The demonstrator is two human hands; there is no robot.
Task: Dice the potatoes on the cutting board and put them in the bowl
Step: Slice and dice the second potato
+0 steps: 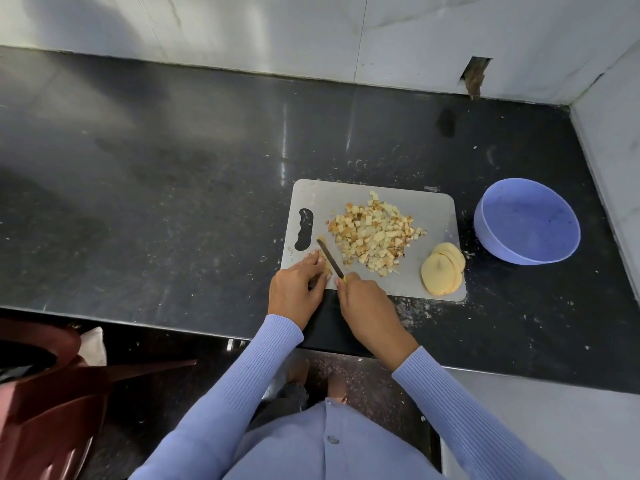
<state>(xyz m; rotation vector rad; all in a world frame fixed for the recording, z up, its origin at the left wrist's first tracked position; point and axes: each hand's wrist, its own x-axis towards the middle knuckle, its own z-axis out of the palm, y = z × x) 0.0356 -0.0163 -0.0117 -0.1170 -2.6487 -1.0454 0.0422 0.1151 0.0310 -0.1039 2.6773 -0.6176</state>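
A grey cutting board (pixel 429 216) lies on the dark counter. A heap of diced potato (pixel 375 233) covers its middle. Round potato slices (pixel 441 273) are stacked at its near right corner. My right hand (pixel 367 306) grips a knife (pixel 330 259) whose blade points away to the left. My left hand (pixel 298 285) holds down small potato strips (pixel 325 263) at the board's near left corner, right beside the blade; the strips are mostly hidden under my fingers. A blue bowl (pixel 526 221) with nothing in it stands to the right of the board.
The black counter (pixel 156 188) stretches far to the left of the board. White walls close it off behind and on the right. A dark red plastic chair (pixel 52 393) stands at the lower left, below the counter's front edge.
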